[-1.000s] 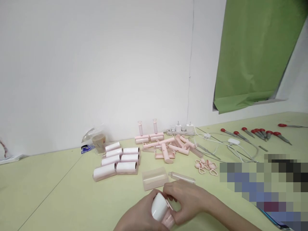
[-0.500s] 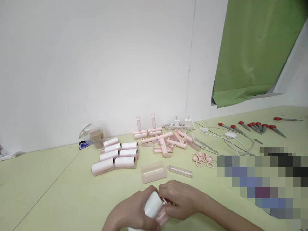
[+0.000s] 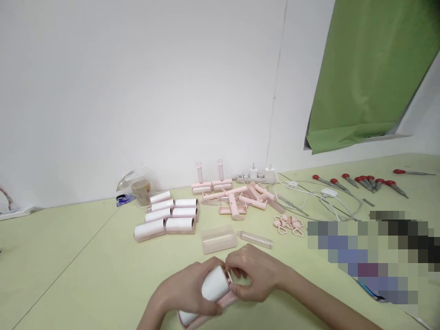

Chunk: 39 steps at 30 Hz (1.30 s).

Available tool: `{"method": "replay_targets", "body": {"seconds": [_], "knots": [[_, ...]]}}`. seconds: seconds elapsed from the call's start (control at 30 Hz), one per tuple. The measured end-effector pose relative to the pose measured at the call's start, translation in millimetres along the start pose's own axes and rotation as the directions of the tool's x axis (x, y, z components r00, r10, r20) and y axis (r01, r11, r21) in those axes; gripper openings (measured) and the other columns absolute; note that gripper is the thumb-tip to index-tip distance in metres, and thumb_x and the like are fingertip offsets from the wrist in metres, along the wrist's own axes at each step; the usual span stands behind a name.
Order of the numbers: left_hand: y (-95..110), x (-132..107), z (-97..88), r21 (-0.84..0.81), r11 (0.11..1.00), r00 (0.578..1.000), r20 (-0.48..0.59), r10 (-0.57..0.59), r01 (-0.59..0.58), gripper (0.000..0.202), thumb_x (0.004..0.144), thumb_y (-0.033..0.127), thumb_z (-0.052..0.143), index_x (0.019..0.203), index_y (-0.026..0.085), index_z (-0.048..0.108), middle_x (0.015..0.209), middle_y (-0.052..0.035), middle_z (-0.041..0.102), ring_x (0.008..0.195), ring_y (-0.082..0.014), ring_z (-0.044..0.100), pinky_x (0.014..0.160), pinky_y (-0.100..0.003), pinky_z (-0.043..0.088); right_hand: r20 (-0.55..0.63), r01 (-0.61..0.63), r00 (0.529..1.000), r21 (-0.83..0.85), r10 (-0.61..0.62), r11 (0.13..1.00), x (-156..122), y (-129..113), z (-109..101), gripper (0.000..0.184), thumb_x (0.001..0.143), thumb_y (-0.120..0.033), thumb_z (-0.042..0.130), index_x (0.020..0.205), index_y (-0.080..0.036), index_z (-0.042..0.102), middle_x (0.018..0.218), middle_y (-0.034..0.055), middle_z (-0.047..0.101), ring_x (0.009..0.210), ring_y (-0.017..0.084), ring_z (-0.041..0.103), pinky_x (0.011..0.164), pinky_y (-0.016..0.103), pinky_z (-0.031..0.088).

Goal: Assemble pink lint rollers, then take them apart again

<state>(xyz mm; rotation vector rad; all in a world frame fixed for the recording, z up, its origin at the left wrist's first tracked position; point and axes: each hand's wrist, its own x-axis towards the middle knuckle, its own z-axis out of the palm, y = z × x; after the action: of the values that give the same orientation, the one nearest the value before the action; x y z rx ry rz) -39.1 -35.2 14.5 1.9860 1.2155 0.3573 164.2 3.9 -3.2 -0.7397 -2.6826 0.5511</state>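
The left hand [image 3: 192, 285] wraps a white roll [image 3: 215, 285] from above, its fingers closed around the roll, which lies at a slant low over the near side of the tabletop [image 3: 85, 275]. The right hand [image 3: 256, 275] is at the upper end of that roll, its fingers curled in beside a pink frame [image 3: 227, 300] that runs along the roll's side (how firmly they pinch it, I cannot tell, since the fingertips are partly hidden). Just beyond the hands lie a translucent pale pink cover [image 3: 219, 240] and a clear tube [image 3: 255, 239], side by side. A cluster of pink heart-shaped loops [image 3: 288, 224] sits to the right of these, and to the left seven more white rolls [image 3: 180, 224] rest in two columns. Farther back, loose pink parts [image 3: 235, 208] lie crossed over one another, in front of two assembled rollers [image 3: 211, 187] whose handles point up near the wall [image 3: 137, 91]. Cables [image 3: 309, 195] trail on the right, near several red-ended tools [image 3: 397, 189].
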Motion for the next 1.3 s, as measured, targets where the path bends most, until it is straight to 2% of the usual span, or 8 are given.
{"method": "replay_targets", "body": {"seconds": [0.17, 0.33, 0.43, 0.57, 0.7, 0.83, 0.97, 1.3], "knots": [[0, 18, 8.1, -0.340, 0.925, 0.900, -0.436, 0.002, -0.168, 0.051, 0.063, 0.020, 0.061, 0.113, 0.025, 0.050, 0.109, -0.0041, 0.058, 0.093, -0.0224, 0.054, 0.080, -0.030, 0.041, 0.009, -0.209, 0.970, 0.541, 0.243, 0.815, 0, 4, -7, 0.053, 0.076, -0.039, 0.054, 0.122, -0.025, 0.032, 0.107, 0.0062, 0.053, 0.090, 0.017, 0.054, 0.075, 0.030, 0.043], [-8, 42, 23.8, -0.564, 0.704, 0.724, -0.682, -0.102, -0.432, 0.062, 0.059, 0.037, 0.069, 0.114, 0.023, 0.045, 0.118, -0.0074, 0.051, 0.107, -0.0240, 0.047, 0.088, -0.030, 0.038, -0.075, -0.018, 0.980, 0.887, 0.183, 0.461, 13, 6, 22, 0.056, 0.075, -0.038, 0.059, 0.118, -0.023, 0.028, 0.103, 0.0063, 0.057, 0.092, 0.018, 0.057, 0.077, 0.033, 0.045], [-25, 51, 21.9, -0.554, 0.706, 0.735, -0.675, -0.070, -0.442, 0.057, 0.065, 0.052, 0.058, 0.113, 0.023, 0.047, 0.120, -0.0088, 0.049, 0.114, -0.0256, 0.041, 0.094, -0.035, 0.032, -0.227, 0.015, 0.933, 0.799, 0.278, 0.601, 14, 16, 13, 0.045, 0.076, -0.040, 0.057, 0.112, -0.020, 0.040, 0.098, 0.0069, 0.060, 0.091, 0.020, 0.057, 0.076, 0.035, 0.045], [-52, 55, 21.7, -0.453, 0.855, 0.798, -0.598, -0.082, -0.251, 0.060, 0.061, 0.038, 0.069, 0.113, 0.022, 0.047, 0.118, -0.0097, 0.048, 0.116, -0.0261, 0.037, 0.099, -0.038, 0.022, -0.435, -0.033, 0.843, 0.547, 0.317, 0.836, 8, 32, -16, 0.041, 0.082, -0.042, 0.047, 0.118, -0.022, 0.046, 0.121, 0.0075, 0.050, 0.107, 0.023, 0.046, 0.088, 0.036, 0.038], [-66, 48, 31.1, -0.432, 0.890, 0.912, -0.408, -0.045, -0.149, 0.067, 0.065, 0.030, 0.067, 0.122, 0.019, 0.034, 0.113, -0.0105, 0.049, 0.107, -0.0243, 0.045, 0.093, -0.037, 0.032, -0.388, -0.039, 0.902, 0.362, 0.189, 0.931, 5, 35, -19, 0.038, 0.086, -0.040, 0.041, 0.121, -0.027, 0.047, 0.114, 0.0049, 0.053, 0.104, 0.020, 0.046, 0.088, 0.033, 0.037], [-66, 39, 35.2, -0.504, 0.844, 0.954, -0.297, 0.032, -0.185, 0.078, 0.066, 0.023, 0.066, 0.128, 0.021, 0.019, 0.122, -0.0101, 0.046, 0.109, -0.0223, 0.045, 0.093, -0.037, 0.034, -0.254, -0.066, 0.962, 0.151, 0.103, 0.986, 6, 26, -8, 0.035, 0.086, -0.036, 0.043, 0.120, -0.028, 0.049, 0.092, 0.0049, 0.053, 0.087, 0.018, 0.050, 0.077, 0.031, 0.040], [-69, 40, 33.7, -0.461, 0.868, 0.957, -0.286, 0.051, -0.183, 0.068, 0.064, 0.019, 0.067, 0.122, 0.021, 0.030, 0.120, -0.0074, 0.049, 0.110, -0.0228, 0.045, 0.095, -0.038, 0.033, -0.215, -0.095, 0.973, -0.020, 0.089, 0.995, 5, 17, -10, 0.035, 0.086, -0.032, 0.043, 0.120, -0.032, 0.047, 0.086, 0.0041, 0.050, 0.081, 0.018, 0.048, 0.071, 0.031, 0.039], [-78, 45, 36.1, -0.440, 0.883, 0.967, -0.250, 0.054, -0.163, 0.071, 0.063, 0.023, 0.069, 0.122, 0.023, 0.029, 0.119, -0.0066, 0.046, 0.108, -0.0236, 0.045, 0.092, -0.038, 0.035, -0.159, -0.122, 0.980, -0.025, 0.116, 0.992, 3, 12, -12, 0.034, 0.087, -0.031, 0.040, 0.120, -0.033, 0.046, 0.089, 0.0037, 0.048, 0.083, 0.017, 0.049, 0.072, 0.028, 0.040]]}}
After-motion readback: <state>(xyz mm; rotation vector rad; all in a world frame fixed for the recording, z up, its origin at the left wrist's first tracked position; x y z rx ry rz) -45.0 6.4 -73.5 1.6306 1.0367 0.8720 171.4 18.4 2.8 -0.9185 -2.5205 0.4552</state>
